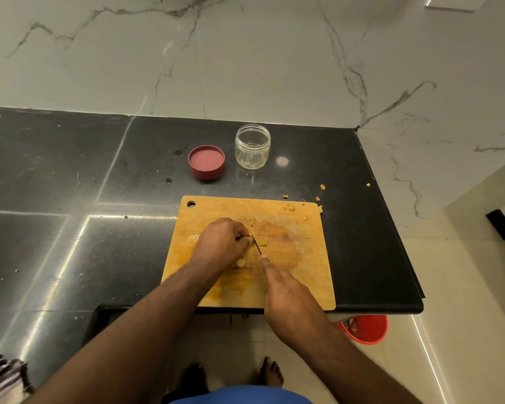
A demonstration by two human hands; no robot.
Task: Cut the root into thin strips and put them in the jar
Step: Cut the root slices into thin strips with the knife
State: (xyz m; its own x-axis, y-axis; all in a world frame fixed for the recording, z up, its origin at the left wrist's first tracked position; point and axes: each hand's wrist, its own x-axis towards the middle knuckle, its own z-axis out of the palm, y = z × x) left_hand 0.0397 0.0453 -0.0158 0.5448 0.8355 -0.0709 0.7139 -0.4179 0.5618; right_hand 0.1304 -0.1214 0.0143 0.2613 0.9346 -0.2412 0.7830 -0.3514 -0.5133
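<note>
Jar (pixel 252 146) mouth open — lid (pixel 206 162) beside.

jar (pixel 252 147) behind board (pixel 274 217) (lid (pixel 206 162) left), root (pixel 262 241) on board

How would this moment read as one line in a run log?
stage: cutting | left hand: holds root on board | right hand: grips knife | jar: open

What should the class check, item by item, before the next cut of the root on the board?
1. Left hand pins the root on the cutting board: ok.
2. Left fingertips tucked away from the blade: cannot tell.
3. Right hand holds the knife, forefinger along its back: ok.
4. Board lies fully on the counter: not ok, its near edge reaches the counter's front edge.
5. Jar open, lid off beside it: ok.
</note>
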